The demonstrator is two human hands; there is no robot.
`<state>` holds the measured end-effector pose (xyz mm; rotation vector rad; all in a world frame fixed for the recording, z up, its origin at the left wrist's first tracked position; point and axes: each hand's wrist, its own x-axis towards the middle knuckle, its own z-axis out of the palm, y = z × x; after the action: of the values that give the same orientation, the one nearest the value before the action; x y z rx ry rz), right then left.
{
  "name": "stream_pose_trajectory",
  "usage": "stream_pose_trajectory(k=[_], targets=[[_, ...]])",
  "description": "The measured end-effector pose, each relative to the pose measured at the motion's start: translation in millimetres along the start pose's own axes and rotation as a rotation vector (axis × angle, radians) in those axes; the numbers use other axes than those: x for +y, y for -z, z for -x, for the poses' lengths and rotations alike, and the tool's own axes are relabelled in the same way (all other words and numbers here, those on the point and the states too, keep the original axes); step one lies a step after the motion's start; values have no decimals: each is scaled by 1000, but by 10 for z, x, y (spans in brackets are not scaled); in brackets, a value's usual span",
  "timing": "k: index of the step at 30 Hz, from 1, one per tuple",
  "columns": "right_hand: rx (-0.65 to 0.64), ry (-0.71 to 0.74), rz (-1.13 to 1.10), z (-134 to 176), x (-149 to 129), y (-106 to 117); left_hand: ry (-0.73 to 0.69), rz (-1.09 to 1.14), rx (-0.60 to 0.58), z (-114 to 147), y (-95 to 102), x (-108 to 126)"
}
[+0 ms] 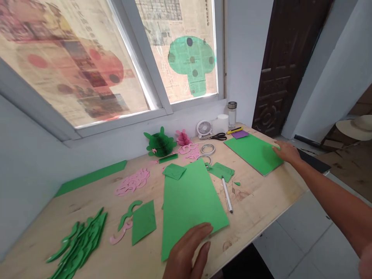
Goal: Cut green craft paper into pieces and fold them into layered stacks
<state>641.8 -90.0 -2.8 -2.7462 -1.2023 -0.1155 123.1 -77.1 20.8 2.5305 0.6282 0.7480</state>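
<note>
My left hand [188, 252] lies at the near edge of a large green paper sheet [193, 197], fingers stretched out and thumb apart. At the right, my right hand [287, 152] touches the right edge of a stack of green paper [255, 153], its fingers reaching over the border without a visible grip. A small green paper piece [174, 171] rests on the far end of the large sheet. Another green piece with drawn outlines [221, 171] sits to its right, beside a white pen [227, 195]. To the left is a green rectangle [144, 222] of paper.
Cut green strips [83, 244] pile up at the front left, with pink cutouts [133, 182] behind. Along the wall stand a green paper turtle [159, 144], a small white fan [204, 128] and a glass bottle [232, 115]. Scissors [217, 136], a yellow cutter [234, 130] and tape rolls [208, 149] lie nearby.
</note>
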Motion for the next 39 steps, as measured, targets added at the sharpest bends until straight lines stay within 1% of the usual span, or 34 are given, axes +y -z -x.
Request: stream_pose_trajectory(k=[2, 4, 7, 9, 10, 11, 14, 16, 19, 23, 27, 31, 35, 39], targets=[[-23, -62, 15, -114, -66, 7, -104, -88, -60, -314, -77, 42], [-50, -103, 22, -218, -99, -3, -227, -223, -124, -683, -223, 77], [-84, -135, 23, -350, -126, -70, -425, -504, -279, -1270, -541, 100], [-104, -149, 24, -425, -142, -138, -573, -632, -335, -1643, -778, 100], [-112, -154, 27, -459, -151, -175, -658, -670, -348, -1816, -896, 98], [-119, -159, 32, -490, -159, -209, -701, -677, -356, -1977, -1010, 93], [-124, -166, 57, -559, -181, -290, -774, -675, -375, -2373, -1320, 64], [-119, -165, 77, -579, -194, -320, -812, -666, -397, -2560, -1489, 28], [-104, -150, 101, -569, -213, -334, -870, -651, -430, -2737, -1662, -38], [-71, -114, 124, -514, -242, -336, -951, -623, -450, -2845, -1754, -112], [-33, -99, 149, -466, -277, -340, -1013, -602, -457, -2872, -1763, -147], [3, -94, 171, -423, -314, -352, -1041, -586, -463, -2874, -1754, -161], [35, -95, 194, -385, -343, -370, -1041, -574, -480, -2932, -1723, -179], [41, -93, 206, -380, -343, -374, -1002, -578, -496, -3080, -1647, -180]])
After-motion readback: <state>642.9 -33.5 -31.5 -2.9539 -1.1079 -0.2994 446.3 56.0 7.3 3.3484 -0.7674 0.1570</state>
